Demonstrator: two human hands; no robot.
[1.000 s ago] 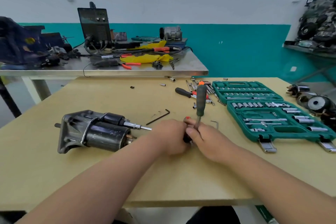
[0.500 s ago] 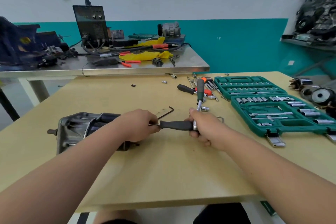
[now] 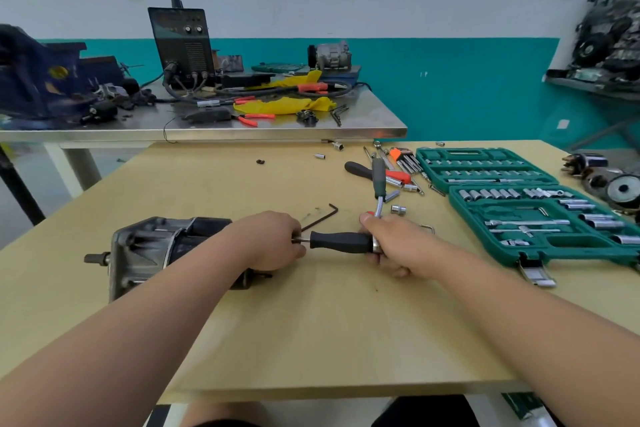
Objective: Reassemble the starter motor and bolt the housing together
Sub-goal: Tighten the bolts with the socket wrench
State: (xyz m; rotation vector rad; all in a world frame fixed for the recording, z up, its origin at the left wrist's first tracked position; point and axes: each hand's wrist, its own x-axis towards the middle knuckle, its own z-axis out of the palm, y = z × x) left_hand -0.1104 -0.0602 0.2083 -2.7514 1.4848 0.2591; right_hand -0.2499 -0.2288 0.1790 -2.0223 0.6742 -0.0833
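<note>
Looks like through-bolt step: starter motor lies on its side at 9 o'clock on the counter.
Left hand grip pinches the driver shaft at the motor's 3 o'clock end; right hand grip closed round the driver butt, ratchet handle pointing to 12. I'd keep the driver coaxial, start threads light, then lean on the ratchet. Socket case at 2.

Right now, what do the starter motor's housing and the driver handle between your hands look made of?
The housing looks like cast metal: dull grey, ribbed, worn sheen. The driver handle is probably rubber or plastic: matte black, no glint.
</note>
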